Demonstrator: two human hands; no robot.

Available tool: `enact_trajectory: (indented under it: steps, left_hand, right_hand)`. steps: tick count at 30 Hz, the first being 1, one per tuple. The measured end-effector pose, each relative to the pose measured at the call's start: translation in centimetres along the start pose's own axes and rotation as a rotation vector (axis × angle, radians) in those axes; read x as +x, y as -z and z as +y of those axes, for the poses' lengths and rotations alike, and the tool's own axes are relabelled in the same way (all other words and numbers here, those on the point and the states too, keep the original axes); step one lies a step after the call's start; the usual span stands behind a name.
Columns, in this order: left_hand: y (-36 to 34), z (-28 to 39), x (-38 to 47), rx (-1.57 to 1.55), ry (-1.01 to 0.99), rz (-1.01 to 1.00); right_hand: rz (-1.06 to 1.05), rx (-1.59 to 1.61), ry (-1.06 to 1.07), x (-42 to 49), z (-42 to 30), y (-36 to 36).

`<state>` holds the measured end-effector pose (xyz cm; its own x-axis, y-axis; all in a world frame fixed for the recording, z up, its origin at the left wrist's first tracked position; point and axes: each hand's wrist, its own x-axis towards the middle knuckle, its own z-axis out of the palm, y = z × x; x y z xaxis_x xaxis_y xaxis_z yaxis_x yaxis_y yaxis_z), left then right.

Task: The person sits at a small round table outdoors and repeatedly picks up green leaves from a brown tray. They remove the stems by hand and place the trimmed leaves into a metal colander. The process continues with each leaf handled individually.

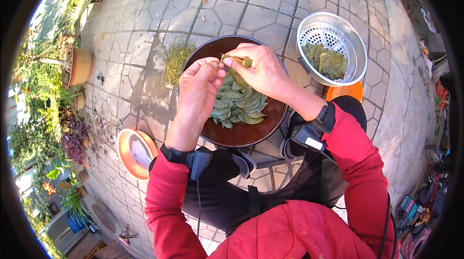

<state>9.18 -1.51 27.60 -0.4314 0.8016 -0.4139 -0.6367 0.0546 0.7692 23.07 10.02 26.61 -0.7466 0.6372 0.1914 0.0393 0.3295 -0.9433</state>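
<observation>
My right hand [262, 72] holds green bean pods [237, 77], one lying across its fingers and another hanging down below. The fingertips of my left hand [199, 88] are pinched together at the tip of the crosswise pod, against my right thumb. Whether a thin string lies between them is too small to tell. Under both hands stands a wide, round brown basin [235, 136] with a dark rim. A pile of flat green bean pods [239, 105] lies inside it, partly hidden by my hands.
A perforated metal steamer pot [357, 56] holding more pods stands at the right, by an orange object [346, 92]. Thin yellow-green strands [178, 64] lie left of the basin. An orange basin [125, 150] is at the lower left. Potted plants [80, 66] line the paving's left side.
</observation>
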Motion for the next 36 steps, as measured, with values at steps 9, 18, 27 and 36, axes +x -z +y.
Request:
enact_trajectory:
  steps: [9, 18, 27, 36]
  left_hand:
    - [0.0, 1.5, -0.1, 0.049, -0.109, -0.077]
    - [0.6, 1.3, 0.2, 0.384, 0.013, 0.029]
    - [-0.3, 0.7, -0.1, 0.428, -0.017, -0.006]
    - [-0.3, 1.4, -0.5, 1.225, -0.643, 0.097]
  right_hand:
    - [0.029, 0.789, -0.571, 1.2, 0.3, 2.2]
    - [0.043, 0.923, -0.592, 1.3, 0.8, 2.4]
    - [0.163, 0.885, -0.598, 1.4, 0.5, 2.3]
    - [0.004, -0.079, -0.170, 1.3, 1.1, 1.0]
